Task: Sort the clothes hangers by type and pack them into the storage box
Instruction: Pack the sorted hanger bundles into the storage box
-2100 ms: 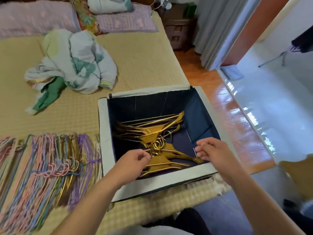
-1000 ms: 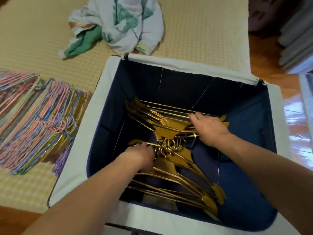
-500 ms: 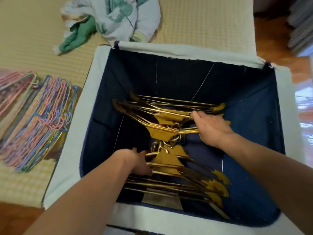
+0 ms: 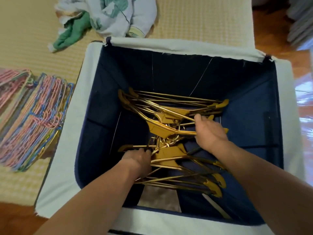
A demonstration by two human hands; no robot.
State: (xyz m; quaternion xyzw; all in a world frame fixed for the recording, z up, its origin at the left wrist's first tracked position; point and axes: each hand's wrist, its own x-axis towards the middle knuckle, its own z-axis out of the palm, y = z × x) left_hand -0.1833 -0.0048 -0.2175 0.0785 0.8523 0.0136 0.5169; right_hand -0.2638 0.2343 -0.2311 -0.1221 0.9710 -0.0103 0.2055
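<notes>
A fabric storage box [image 4: 71, 138] with a white rim and dark blue lining stands open on the bed. Several gold hangers lie inside in two bundles, hooks meeting in the middle: a far bundle [image 4: 169, 114] and a near bundle [image 4: 171, 158]. My left hand [image 4: 137, 160] is deep in the box, gripping the left side of the near bundle. My right hand [image 4: 210, 131] rests on the right arm of the far bundle with fingers curled over its bars. Outside the box on the left lie several pink, blue and purple wire hangers [image 4: 33, 119].
A crumpled white and green cloth [image 4: 108, 19] lies on the yellow bed mat [image 4: 203, 22] behind the box. Wooden floor [image 4: 277, 43] shows at the right, with a bright shiny patch beyond the box's right rim.
My head has dropped closer over the box. Both hands went from the box's front rim down inside onto the gold hangers and have shifted the bundles slightly.
</notes>
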